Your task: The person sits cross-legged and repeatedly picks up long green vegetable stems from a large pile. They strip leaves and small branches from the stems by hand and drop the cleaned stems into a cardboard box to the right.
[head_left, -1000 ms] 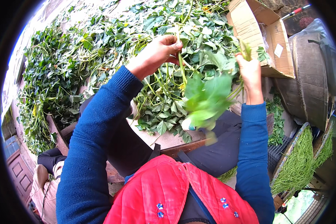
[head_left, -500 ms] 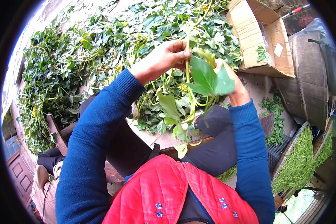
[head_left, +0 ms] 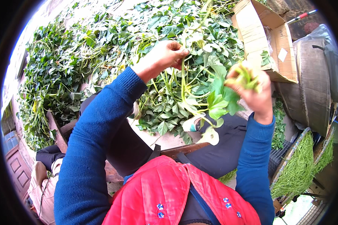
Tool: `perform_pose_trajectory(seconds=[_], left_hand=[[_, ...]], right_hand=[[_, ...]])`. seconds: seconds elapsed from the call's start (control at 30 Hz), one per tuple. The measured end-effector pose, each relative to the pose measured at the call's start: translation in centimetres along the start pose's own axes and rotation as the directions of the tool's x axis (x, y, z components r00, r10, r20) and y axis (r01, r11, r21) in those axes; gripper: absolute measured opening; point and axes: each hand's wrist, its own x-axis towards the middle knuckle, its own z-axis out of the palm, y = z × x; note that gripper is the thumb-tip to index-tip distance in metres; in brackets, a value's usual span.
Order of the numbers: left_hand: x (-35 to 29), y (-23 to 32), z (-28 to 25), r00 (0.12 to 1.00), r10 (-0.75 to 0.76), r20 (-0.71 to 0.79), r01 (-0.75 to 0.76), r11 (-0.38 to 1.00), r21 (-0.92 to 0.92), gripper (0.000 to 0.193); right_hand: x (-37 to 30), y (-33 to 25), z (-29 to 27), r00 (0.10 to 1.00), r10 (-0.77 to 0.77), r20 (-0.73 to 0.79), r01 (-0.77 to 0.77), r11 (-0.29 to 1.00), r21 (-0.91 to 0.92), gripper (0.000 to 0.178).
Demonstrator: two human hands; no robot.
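My left hand (head_left: 162, 59) is closed, pinching a long pale-green leafy vine (head_left: 183, 84) between thumb and fingers. The vine hangs past the hand, and several leaves (head_left: 217, 106) spread from its lower part over my knees. To the right my right hand (head_left: 253, 88), a little blurred, is closed around a small bunch of short green stalks (head_left: 245, 78) whose ends show above the fingers. A broad green leaf (head_left: 232, 100) lies just beside that hand; whether the fingers hold it too I cannot tell.
A big heap of leafy vines (head_left: 112, 48) covers the ground ahead. At the right are an open cardboard box (head_left: 251, 33), a large brown drum-like container (head_left: 312, 80) and a basket of thin green stalks (head_left: 294, 168). Another person's sleeve (head_left: 41, 187) shows at lower left.
My right hand has moved right and slightly down, away from the left hand, with the stalks in it. The vine's lower leaves have swung right. My left hand has hardly moved.
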Motion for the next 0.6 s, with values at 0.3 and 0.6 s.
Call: perform_pose_trajectory(seconds=[0.3,0.6], left_hand=[[1.3,0.3,-2.0,0.998,0.064,0.013,-0.052,0.906,-0.419,0.02],[-0.4,1.3,0.2,0.995,0.058,0.083,0.003,0.805,-0.593,0.055]], right_hand=[[-0.3,3.2,-0.7,0.963,0.184,0.198,-0.089,0.907,-0.412,0.026],[-0.4,5.0,-1.3,0.996,0.085,0.023,-0.069,0.913,-0.403,0.018]])
